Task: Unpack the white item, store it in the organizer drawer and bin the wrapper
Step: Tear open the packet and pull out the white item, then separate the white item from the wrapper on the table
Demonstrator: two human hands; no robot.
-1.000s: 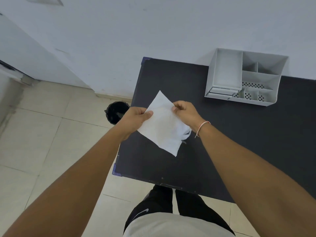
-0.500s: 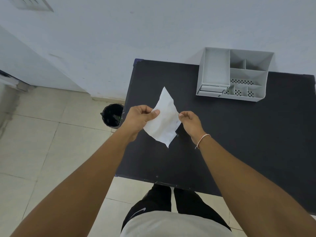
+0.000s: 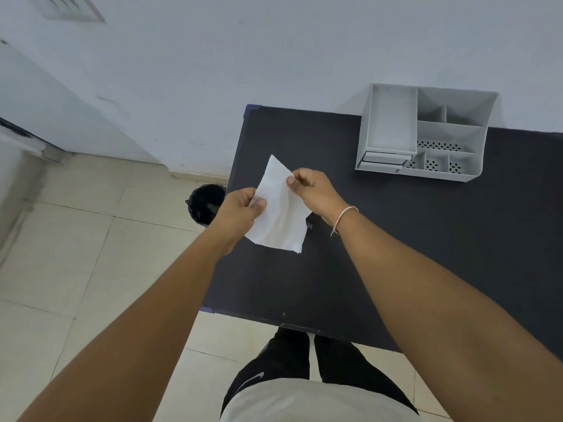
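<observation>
**Two hands on one white wrapper above the table's left edge**

Both hands hold a single white wrapper [image 3: 281,210] in the air over the black table [image 3: 396,254]. The left hand [image 3: 240,213] pinches the sheet's left edge between thumb and fingers. The right hand [image 3: 315,191] pinches the upper right edge, fingers curled closed on it. The sheet hangs flat and slightly creased, one corner pointing up and one down. Whether the white item is inside the wrapper cannot be told. A small dark object [image 3: 309,223] shows at the sheet's lower right edge, just under the right wrist; its nature cannot be made out. The right wrist carries a thin thread bracelet [image 3: 342,219].

A grey organizer [image 3: 426,138] stands at the table's far edge against the white wall [image 3: 274,56], well apart from the hands. It has one long open tray on the left, several smaller compartments on the right with perforated floors, and a shallow drawer [image 3: 385,158] at the front left, which appears shut. A black bin [image 3: 207,204] stands on the tiled floor [image 3: 76,254], just beside the table's left edge and near the left hand.

Writing and marks: no legible text on wrapper, organizer or bin. A white swoosh logo [image 3: 251,380] shows on the person's black trousers [image 3: 283,363].
</observation>
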